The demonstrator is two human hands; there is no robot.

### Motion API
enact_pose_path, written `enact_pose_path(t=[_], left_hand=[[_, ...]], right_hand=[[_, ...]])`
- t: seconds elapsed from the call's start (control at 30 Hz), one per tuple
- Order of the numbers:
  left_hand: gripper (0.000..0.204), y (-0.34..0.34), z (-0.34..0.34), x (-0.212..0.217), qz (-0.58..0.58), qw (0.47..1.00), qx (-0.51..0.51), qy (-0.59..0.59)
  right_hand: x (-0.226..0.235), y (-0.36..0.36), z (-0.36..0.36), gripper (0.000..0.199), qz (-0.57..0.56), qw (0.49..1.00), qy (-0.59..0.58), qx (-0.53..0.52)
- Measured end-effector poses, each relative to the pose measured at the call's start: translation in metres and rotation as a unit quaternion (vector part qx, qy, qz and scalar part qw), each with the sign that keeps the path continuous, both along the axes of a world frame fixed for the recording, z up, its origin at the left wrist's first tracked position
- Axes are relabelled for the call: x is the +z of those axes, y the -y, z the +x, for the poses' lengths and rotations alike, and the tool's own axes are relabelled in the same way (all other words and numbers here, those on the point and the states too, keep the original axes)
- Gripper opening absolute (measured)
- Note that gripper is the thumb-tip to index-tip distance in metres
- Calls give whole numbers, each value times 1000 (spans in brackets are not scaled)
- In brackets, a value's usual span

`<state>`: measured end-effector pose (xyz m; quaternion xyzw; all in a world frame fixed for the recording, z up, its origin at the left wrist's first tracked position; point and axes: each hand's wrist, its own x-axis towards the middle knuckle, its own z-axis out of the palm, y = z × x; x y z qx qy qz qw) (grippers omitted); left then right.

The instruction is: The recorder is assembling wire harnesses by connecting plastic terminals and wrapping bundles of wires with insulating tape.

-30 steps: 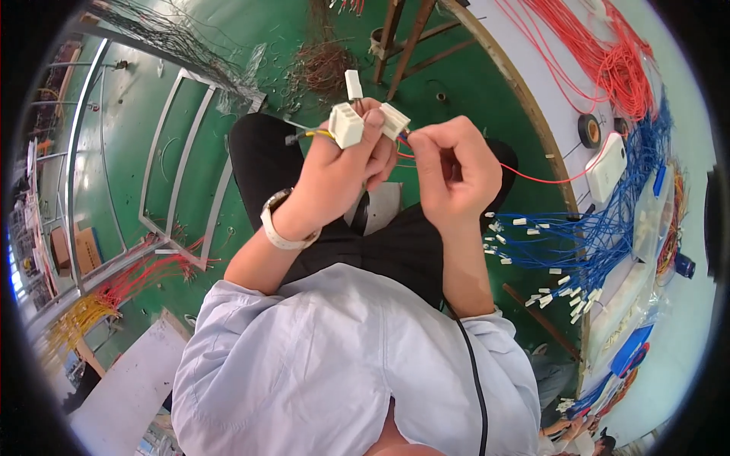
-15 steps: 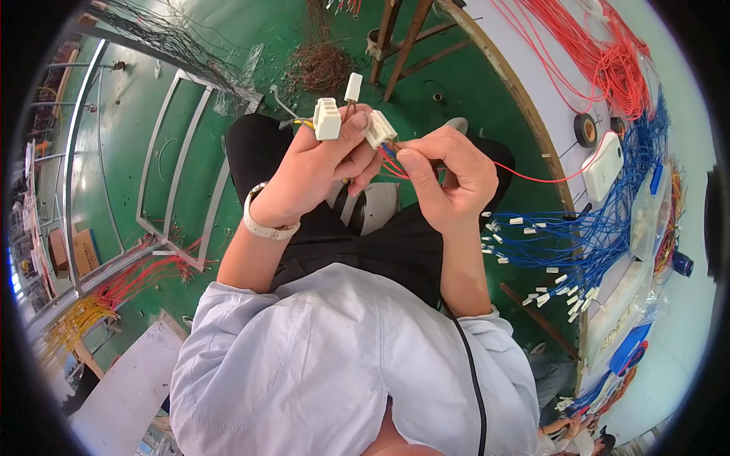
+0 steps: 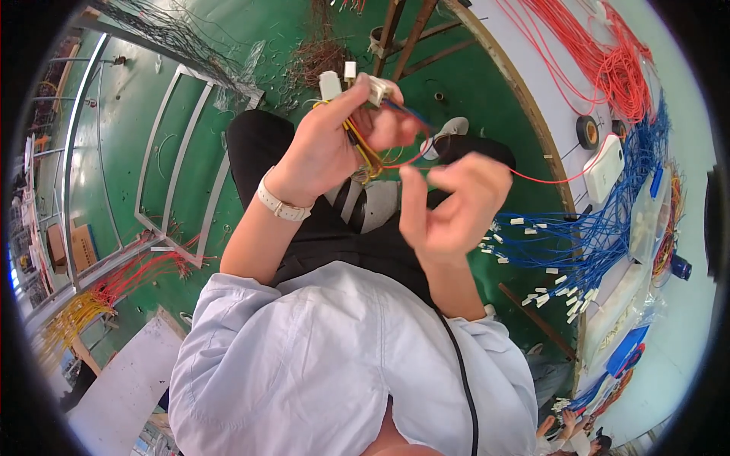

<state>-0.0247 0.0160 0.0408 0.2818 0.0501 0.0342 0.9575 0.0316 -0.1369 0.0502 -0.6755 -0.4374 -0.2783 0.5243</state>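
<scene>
My left hand is closed around a wire harness with white plastic connectors. A wide connector block and a small connector stick up past its fingers. Another connector sits at the thumb tip, with blue and red wires coming out of it. Yellow and dark wires hang below the palm. My right hand, blurred by motion, is to the right with thumb and forefinger apart. A thin red wire runs past its fingertips from the harness toward the table.
On the curved table at right lie red wires, blue wires with white ends, black tape and a white device. Metal frames stand at left. Another person's hands show at lower right.
My right hand has come away from the connector, moving right and down, its fingers parting. My left hand has turned and lifted the connectors slightly, showing the yellow wires.
</scene>
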Motion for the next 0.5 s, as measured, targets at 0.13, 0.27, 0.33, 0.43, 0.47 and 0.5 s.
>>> enact_pose_path(t=[0.13,0.27,0.33,0.43,0.47,0.5], left_hand=[[43,10,2,6,-35,999,-3,26],[41,14,3,7,33,999,16,18],[40,14,2,7,79,996,18,24],[36,15,1,5,209,971,76,83],[36,15,1,6,209,971,76,83],[36,15,0,8,202,970,76,108]], right_hand=[[-18,-14,-10,21,-44,990,-97,91],[-18,-19,-5,17,-79,979,-162,98],[-15,-18,-3,15,-118,970,-179,113],[-13,-15,-11,14,-121,951,-248,140],[-13,-15,-13,14,-121,951,-248,140],[-14,-16,-15,13,-67,920,-340,180]])
